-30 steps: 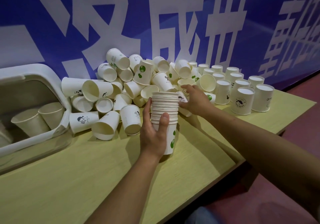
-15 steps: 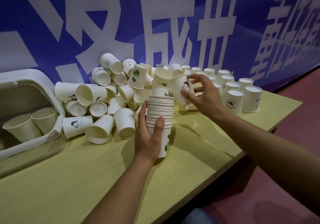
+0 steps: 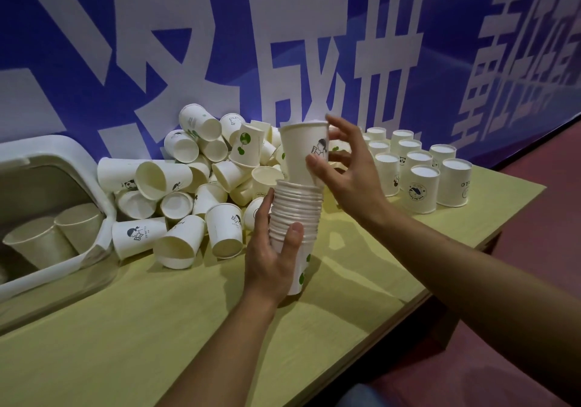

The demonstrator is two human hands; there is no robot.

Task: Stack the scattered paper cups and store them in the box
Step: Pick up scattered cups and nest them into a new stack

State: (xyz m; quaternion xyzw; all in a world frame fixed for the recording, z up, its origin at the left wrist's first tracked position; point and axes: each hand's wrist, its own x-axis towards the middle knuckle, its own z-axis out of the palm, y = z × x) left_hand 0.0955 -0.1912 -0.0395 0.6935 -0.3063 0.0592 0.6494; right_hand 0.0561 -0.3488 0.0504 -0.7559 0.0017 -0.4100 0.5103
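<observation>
Yellow-green tabletop [image 3: 132, 337], near to far. Left hand [image 3: 273, 251]: fingers curled round tall nested stack of white paper cups [image 3: 295, 218]. Right hand [image 3: 347, 167]: fingertips pinching one white printed paper cup [image 3: 304, 152], now seating into the stack top; half a second earlier it was just leaving the loose heap of white cups [image 3: 195, 180]. White plastic box [image 3: 91, 167], far left, holds a few cups.

**Cups on the bench, box at the left**

The box [image 3: 78, 167] sits at the left end of the bench [image 3: 157, 328], with two cups in the box [image 3: 53, 237]. Just right of it a heap of tipped cups [image 3: 188, 186] lies against the banner [image 3: 125, 45] behind. At the centre, before the heap, the left hand [image 3: 270, 262] holds the stack [image 3: 295, 218]; the right hand [image 3: 349, 170] holds a single cup [image 3: 303, 152] upright in the stack's top. To the right stand rows of upturned cups [image 3: 421, 170].
</observation>
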